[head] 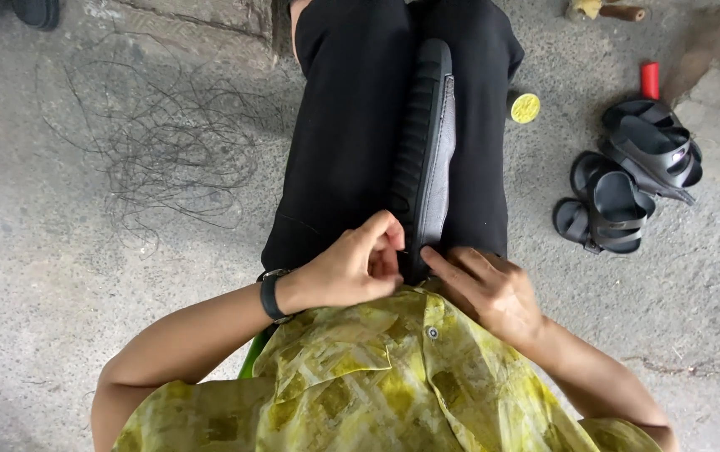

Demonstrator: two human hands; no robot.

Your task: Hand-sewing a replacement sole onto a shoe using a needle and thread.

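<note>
1. Left hand (356, 266), with a dark watch (270, 295) on its wrist, is pinching thumb and fingers together at the near end of the black shoe (425, 155); what it is nipping there is too small to tell, possibly a thread or needle.
2. Right hand (487, 289) is lying with fingers extended and together, its fingertips (432, 254) pressing on the shoe's near end, apparently steadying it against the left hand's pull.
3. Black shoe is being clamped between the person's knees in black trousers (351, 142), standing on edge with its ribbed sole turned toward 9 o'clock and its grey upper toward 3 o'clock; held this way, both hands are being left free to work at the seam edge.
4. Shoe is running from the hands at frame centre toward 12 o'clock.
5. Yellow-green patterned shirt (376, 385) is filling the 6 o'clock edge, its collar lying just beneath the hands.
6. Tangle of dark thread or wire (167, 142) is lying on the concrete ground (33, 276) at 10 o'clock, well apart from the hands.
7. Pair of black sandals (627, 172) is lying at 2 to 3 o'clock; a small yellow round lid (525, 108) and a red cylinder (650, 80) are lying near them.
8. Nothing is standing between the hands and the shoe; the knees are hiding its lower side.
</note>
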